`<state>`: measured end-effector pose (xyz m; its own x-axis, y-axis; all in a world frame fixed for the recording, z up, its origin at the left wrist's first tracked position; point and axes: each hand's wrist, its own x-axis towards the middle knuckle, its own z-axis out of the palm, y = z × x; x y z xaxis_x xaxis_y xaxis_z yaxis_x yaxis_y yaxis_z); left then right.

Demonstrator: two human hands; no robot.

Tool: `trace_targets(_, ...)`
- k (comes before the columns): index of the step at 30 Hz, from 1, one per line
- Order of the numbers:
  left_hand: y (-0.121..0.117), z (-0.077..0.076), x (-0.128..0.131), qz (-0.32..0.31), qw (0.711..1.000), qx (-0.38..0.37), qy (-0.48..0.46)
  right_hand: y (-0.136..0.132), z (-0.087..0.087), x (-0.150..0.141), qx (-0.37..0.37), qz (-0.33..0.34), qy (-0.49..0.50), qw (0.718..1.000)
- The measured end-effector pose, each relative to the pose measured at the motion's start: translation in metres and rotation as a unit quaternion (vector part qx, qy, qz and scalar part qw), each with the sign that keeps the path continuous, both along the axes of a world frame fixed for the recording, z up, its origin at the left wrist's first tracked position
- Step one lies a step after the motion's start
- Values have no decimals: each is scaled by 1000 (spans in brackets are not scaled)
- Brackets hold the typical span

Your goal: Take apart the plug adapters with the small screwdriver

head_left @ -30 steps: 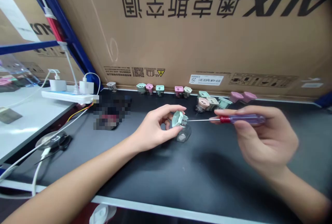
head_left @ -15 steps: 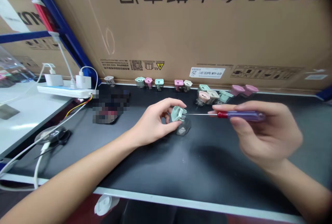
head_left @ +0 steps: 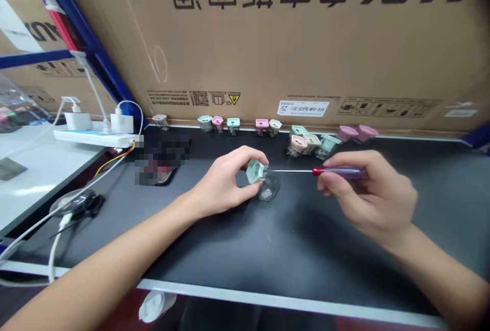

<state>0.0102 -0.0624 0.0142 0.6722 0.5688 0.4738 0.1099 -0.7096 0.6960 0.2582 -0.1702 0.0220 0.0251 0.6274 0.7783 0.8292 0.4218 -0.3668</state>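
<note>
The cap, pinched in the left hand, now shows more of its holed face; the right hand has drawn its fingertips back onto the screwdriver handle, tip at the cap's right edge, seemingly being worked there. Black table under the cap, coloured caps and carton beyond it, power strip left of it

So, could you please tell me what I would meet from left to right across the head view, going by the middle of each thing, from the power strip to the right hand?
White power strip → left hand → pale green piece → screwdriver → right hand.
</note>
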Motion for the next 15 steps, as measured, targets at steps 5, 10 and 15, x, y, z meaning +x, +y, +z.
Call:
trace_targets(5, -1, 0, 0, 0, 1000, 26, 13, -2, 5, -4, 2, 10, -28, 1000)
trace_targets(10, -2, 1, 0, -8, 1000, 21, 20, -5, 3, -7, 5, 58, 22, 998)
trace_targets(15, -2, 0, 1, -17, 999, 21, 21, -5, 1, -5, 14, 102, 50, 993)
